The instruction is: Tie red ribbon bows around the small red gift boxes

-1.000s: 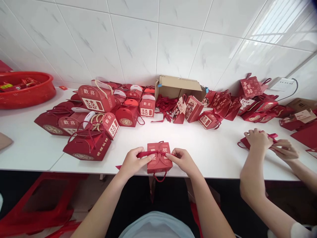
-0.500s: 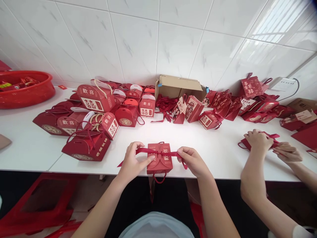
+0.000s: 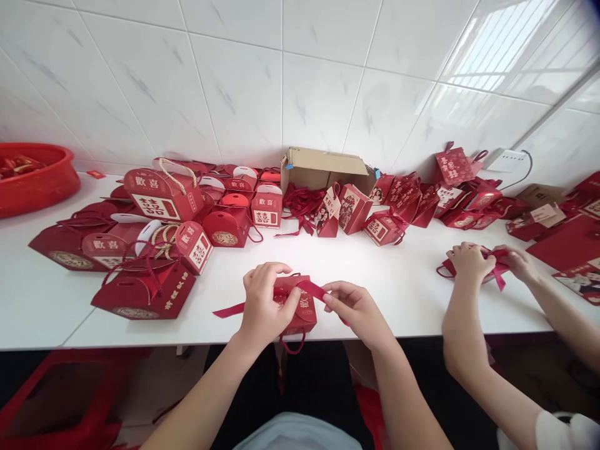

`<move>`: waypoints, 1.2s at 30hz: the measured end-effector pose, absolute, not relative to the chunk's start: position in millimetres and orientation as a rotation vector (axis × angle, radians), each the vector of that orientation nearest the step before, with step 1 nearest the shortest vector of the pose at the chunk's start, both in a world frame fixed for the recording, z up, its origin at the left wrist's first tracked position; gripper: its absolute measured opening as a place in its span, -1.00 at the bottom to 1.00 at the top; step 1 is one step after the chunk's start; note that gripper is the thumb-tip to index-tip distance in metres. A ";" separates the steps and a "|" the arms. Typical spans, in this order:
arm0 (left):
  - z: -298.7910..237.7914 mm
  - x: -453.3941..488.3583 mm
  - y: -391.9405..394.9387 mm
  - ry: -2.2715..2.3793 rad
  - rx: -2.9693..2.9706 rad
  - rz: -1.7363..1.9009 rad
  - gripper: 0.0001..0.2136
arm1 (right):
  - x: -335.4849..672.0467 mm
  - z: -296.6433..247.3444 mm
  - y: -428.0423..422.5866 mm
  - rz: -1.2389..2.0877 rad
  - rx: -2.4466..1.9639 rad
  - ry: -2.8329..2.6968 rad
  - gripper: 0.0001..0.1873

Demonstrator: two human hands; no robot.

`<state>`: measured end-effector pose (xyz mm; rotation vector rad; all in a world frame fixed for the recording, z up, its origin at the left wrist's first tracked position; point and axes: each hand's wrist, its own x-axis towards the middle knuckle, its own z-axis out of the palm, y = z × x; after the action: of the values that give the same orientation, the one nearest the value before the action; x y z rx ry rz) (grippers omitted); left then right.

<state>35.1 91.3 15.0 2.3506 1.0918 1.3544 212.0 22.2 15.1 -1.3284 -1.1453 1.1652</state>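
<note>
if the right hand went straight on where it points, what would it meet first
Beyond the ribbon the right hand holds, probably the red box, though height above it is unclear.

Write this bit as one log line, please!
left hand: over box, at ribbon | right hand: pinching ribbon | behind box: carton | far left: tub

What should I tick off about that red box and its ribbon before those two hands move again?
1. Red box resting on the table: ok.
2. Ribbon gripped by the right hand: ok.
3. Box top fully visible: not ok, the left hand covers part.
4. Ribbon knotted: cannot tell, that hand hides the place.
5. Ribbon's left tail clear of neighbouring boxes: ok.
6. Co-worker's hands out of the way: ok.
</note>
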 end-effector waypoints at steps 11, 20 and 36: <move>25.1 27.9 87.6 0.965 2.178 1.226 -0.83 | 173.6 4.5 43.5 0.958 -1.195 -1.355 -0.85; -7.6 -0.5 119.2 1.247 1.695 0.996 -0.79 | 169.6 -4.5 40.7 1.001 -1.194 -1.288 -0.82; 54.4 -6.4 106.9 0.864 1.739 0.631 -0.66 | 150.9 2.6 47.0 0.664 -1.453 -1.331 -0.85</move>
<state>-6.4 106.9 54.4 1.7390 0.8637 0.6309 150.9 47.0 2.6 -1.4534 -1.3309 0.6639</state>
